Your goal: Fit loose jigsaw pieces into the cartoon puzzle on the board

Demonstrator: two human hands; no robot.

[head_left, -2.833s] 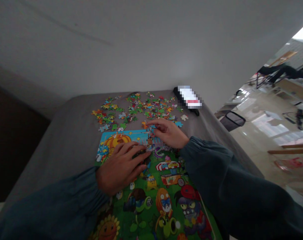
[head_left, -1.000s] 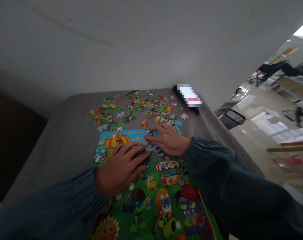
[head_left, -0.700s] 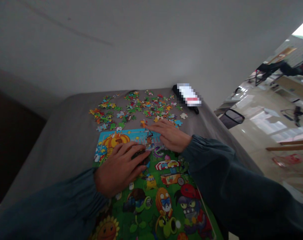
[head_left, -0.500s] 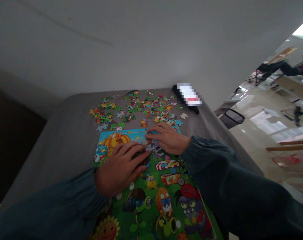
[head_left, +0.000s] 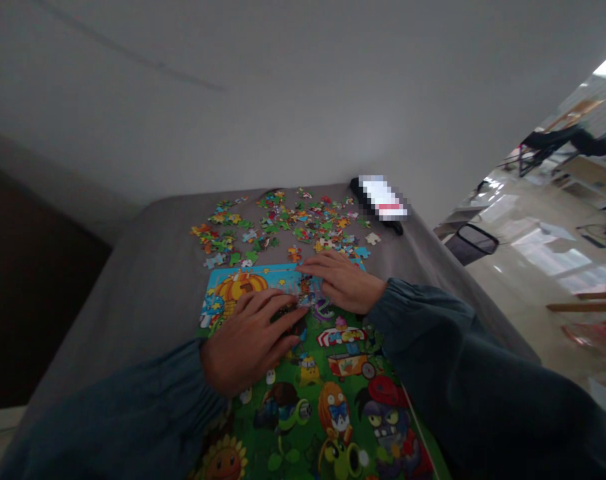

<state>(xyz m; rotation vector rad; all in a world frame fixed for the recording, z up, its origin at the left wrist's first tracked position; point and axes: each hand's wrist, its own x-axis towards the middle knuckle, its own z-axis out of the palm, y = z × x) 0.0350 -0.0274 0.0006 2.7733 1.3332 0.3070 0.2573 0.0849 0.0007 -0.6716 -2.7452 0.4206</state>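
Note:
A colourful cartoon jigsaw puzzle (head_left: pixel 310 393) lies in front of me, with a blue strip and an orange pumpkin house along its far end. My left hand (head_left: pixel 255 337) rests palm down on its upper left part, fingers stretched toward the middle. On the upper right part, near the far edge, lies my right hand (head_left: pixel 345 281), with its fingers extended to the left. Both hands hide some of the picture beneath them, and I see no loose piece held in either.
Several loose puzzle pieces (head_left: pixel 280 217) are scattered beyond the far edge on the grey cloth (head_left: pixel 147 267). A phone with a blurred screen (head_left: pixel 384 200) lies at the back right. A pale wall (head_left: pixel 283 100) rises behind; at right are the floor and a black-framed object (head_left: pixel 470 243).
The whole view has shifted slightly, so everything appears a little further right and lower. Both hands stay at nearly the same spots on the puzzle.

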